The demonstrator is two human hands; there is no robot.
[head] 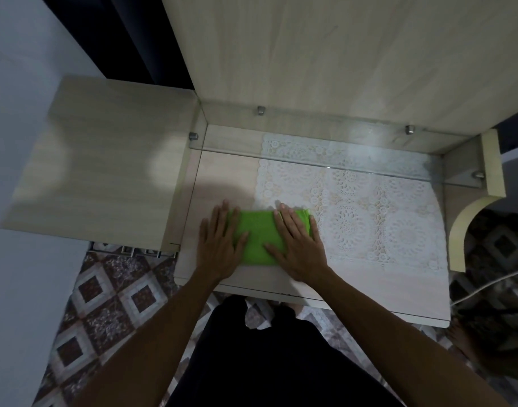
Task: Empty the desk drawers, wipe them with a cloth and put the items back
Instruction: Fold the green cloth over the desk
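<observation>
Nearest: dark clothing of the person, both forearms reaching forward over patterned floor tiles [104, 304]. Front edge of the light wood surface [222, 177] sits just past the body.

On the surface near its front edge, a folded green cloth [259, 239] lies flat. Left hand [219, 245] rests on the cloth's left end, fingers straight and spread, palm down, partly on bare wood. Right hand [298, 245] presses flat on the cloth's right end, fingers straight, thumb angled inward across the green. Neither hand curls round anything; both are flat and extended.

Right of the cloth, touching its right edge, a white lace mat [369, 218] covers most of the surface's right part.

Left of the surface, a lower side cabinet top [99, 160] in the same wood; metal handles [140, 251] show below its front edge.

Farther back, a glass shelf [310, 142] on metal pegs spans above the mat's rear. Behind it, a tall wood back panel [325, 54]. Far right, a white cable [487, 286] on the floor.
</observation>
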